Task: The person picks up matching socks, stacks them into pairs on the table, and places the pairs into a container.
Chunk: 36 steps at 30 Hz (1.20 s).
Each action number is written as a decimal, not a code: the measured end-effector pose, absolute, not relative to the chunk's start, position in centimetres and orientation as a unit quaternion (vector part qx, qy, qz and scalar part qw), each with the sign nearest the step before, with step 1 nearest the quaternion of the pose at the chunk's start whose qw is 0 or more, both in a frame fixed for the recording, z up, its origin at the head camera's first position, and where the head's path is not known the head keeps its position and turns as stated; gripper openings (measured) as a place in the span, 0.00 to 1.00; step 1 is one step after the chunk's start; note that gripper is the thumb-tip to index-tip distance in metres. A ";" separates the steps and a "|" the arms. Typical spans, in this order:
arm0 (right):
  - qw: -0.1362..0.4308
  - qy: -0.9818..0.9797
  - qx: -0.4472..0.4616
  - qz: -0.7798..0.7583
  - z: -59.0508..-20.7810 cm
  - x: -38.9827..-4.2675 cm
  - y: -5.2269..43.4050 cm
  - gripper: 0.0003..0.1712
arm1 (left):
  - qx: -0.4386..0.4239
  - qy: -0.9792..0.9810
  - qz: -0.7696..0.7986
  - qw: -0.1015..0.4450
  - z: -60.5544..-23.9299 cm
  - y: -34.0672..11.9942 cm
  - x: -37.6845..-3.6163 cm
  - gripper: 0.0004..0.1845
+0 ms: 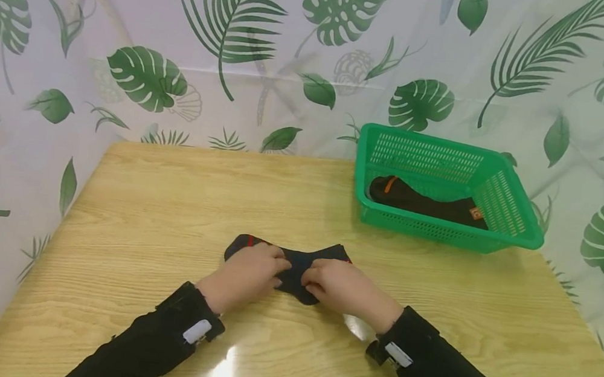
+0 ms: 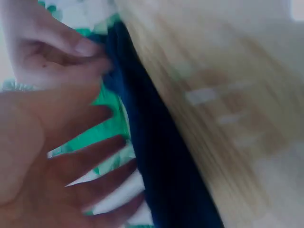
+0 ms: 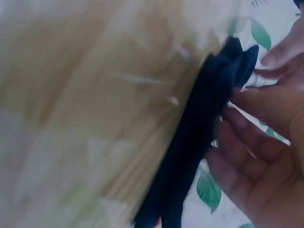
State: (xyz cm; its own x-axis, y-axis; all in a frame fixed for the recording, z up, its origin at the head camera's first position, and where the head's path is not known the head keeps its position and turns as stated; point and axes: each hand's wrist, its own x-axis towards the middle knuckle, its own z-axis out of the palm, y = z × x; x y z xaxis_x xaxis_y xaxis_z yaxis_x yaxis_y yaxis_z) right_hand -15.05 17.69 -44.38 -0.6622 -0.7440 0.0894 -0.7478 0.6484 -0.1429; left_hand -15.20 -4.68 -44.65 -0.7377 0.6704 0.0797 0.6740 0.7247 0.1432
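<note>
A dark navy sock [image 1: 294, 273] with red marks near its ends lies across the wooden table under both hands. My left hand [image 1: 252, 272] touches its left part; in the left wrist view its fingers [image 2: 102, 147] are spread and fairly straight along the sock's edge. My right hand [image 1: 347, 290] pinches the sock near its middle, close to the left hand. In the right wrist view, the navy fabric [image 3: 197, 118] bunches up at the right thumb and fingertips. Part of the sock is hidden under the hands.
A green plastic basket [image 1: 423, 229] stands at the back right of the table [image 1: 198, 190]. Inside lies a dark sock [image 1: 426, 203] with an orange stripe and an orange label. A leaf-patterned cloth [image 1: 266, 106] hangs behind the table.
</note>
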 end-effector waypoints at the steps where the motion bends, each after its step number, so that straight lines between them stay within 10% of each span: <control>1: -0.006 -0.900 0.426 0.088 -44.5 -14.9 17.6 0.04 | -0.377 -0.923 -0.070 -0.024 -44.7 -4.3 -15.0 0.20; 10: -0.067 -0.892 0.439 0.083 -44.8 -13.9 19.1 0.14 | -0.390 -0.897 -0.100 -0.184 -45.1 -5.3 -14.0 0.34; 19: -0.168 -0.900 0.401 0.035 -44.1 -12.5 19.5 0.24 | -0.376 -0.906 -0.081 -0.179 -45.6 -6.2 -13.9 0.34; 24: -0.131 -0.907 0.398 0.048 -43.9 -12.8 19.4 0.22 | -0.370 -0.894 -0.140 -0.209 -45.7 -6.7 -15.0 0.30; 32: 0.007 -0.975 0.196 0.108 -43.9 -16.3 21.0 0.10 | -0.199 -0.959 -0.201 0.019 -44.1 -8.9 -17.5 0.22; 36: -0.048 -0.989 0.097 0.103 -44.2 -17.7 21.8 0.19 | -0.146 -0.969 -0.197 -0.022 -44.3 -9.5 -18.4 0.28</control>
